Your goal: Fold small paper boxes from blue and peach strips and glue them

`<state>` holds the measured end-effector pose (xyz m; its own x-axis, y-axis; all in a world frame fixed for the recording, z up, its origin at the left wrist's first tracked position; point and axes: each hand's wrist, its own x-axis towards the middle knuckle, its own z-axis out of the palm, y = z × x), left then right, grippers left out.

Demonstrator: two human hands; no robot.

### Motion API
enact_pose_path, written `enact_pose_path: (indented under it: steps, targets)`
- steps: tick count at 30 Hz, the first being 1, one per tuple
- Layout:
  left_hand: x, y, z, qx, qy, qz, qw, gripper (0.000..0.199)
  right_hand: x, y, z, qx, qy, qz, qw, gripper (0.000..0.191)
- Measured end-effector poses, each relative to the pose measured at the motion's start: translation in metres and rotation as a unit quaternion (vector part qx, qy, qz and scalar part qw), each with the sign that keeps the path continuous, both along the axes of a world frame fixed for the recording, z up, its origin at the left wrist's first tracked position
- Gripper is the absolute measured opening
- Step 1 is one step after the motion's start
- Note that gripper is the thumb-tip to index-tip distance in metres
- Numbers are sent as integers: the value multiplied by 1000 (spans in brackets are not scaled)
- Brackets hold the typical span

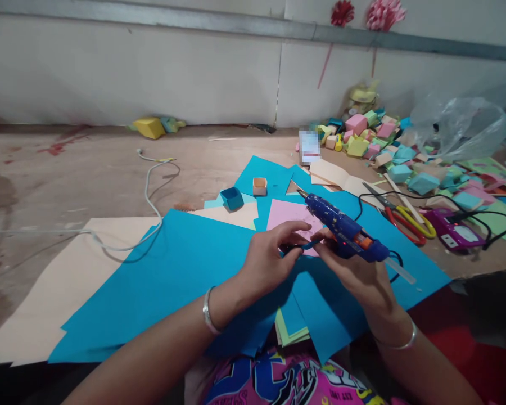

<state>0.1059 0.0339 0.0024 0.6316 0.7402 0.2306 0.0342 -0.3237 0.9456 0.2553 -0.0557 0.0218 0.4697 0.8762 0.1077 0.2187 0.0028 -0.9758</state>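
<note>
A small dark blue paper piece (307, 246) is pinched between my two hands, above a pink sheet (284, 216). My left hand (272, 253) grips its left end with fingers curled. My right hand (354, 275) holds its right end and also carries a blue glue gun (341, 225), whose nozzle points up and left and whose clear glue stick juts out behind. Just beyond my hands stand an open blue paper box (231, 198) and a small peach box (260, 186). Large blue sheets (185, 275) lie under my hands.
Scissors (405, 222) and a purple power socket (455, 230) with a black cord lie at right. Many folded paper pieces (375, 135) and a plastic bag (459, 126) sit behind them. A white cable (149, 191) crosses peach sheets (67, 275) at left. A yellow box (149, 127) is near the wall.
</note>
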Motion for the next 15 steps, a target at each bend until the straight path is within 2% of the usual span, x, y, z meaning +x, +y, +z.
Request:
enact_pose_path:
  steps: [4,9,12,15]
  targets:
    - [0,-1,1,-22,5,-12,1000,34,0,2,-7,-12,-58,-29,998,13]
    - [3,-2,3,-113,-20,-15,993,30,3,5,-23,36,-153,-63,985,12]
    - [4,-2,4,-145,-36,-12,989,27,2,5,-23,33,-175,-79,981,10]
    - [4,-1,5,-133,-45,0,990,24,-2,4,-16,2,-169,-104,980,13]
